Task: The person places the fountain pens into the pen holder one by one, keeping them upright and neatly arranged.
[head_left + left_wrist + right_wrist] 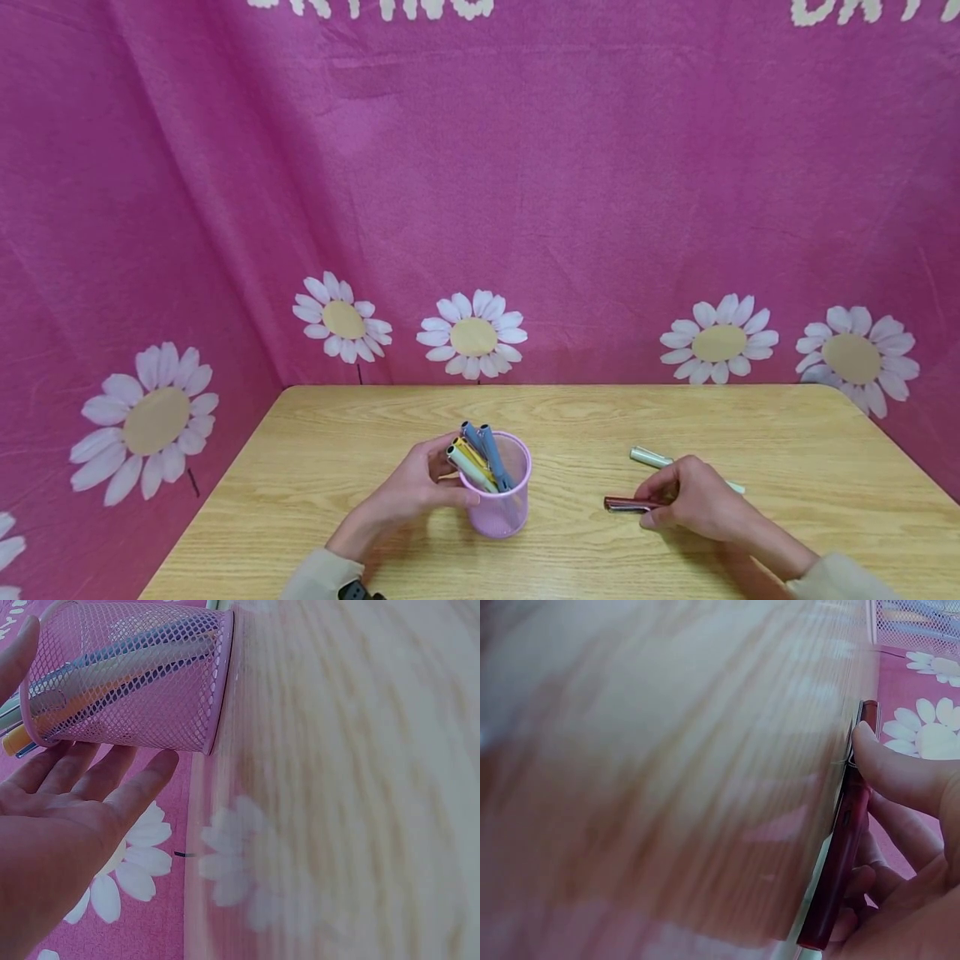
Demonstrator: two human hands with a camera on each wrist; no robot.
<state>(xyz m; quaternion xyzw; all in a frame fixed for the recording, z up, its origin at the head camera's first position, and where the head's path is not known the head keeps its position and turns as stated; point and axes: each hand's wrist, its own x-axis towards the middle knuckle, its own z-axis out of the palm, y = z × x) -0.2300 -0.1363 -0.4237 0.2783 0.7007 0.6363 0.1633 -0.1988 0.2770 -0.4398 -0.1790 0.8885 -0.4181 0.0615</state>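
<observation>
A pink mesh pen holder [498, 521] stands upright on the table, with blue, yellow and pale green pens [471, 460] leaning to its left side. My left hand [415, 487] holds it from the left, thumb at the front and fingers round the back. In the left wrist view those fingers [105, 776] lie along the mesh wall [169, 724]. To the right, my right hand [697, 500] pinches a dark red pen [626, 504] between thumb and fingers, low over the table. The right wrist view shows the pen [844, 847] lengthwise, thumb on its upper part.
Behind the right hand a pale green pen [649, 456] lies on the wooden table [360, 417], partly hidden by that hand. A pink cloth [570, 208] with white daisies hangs along the table's back and left side.
</observation>
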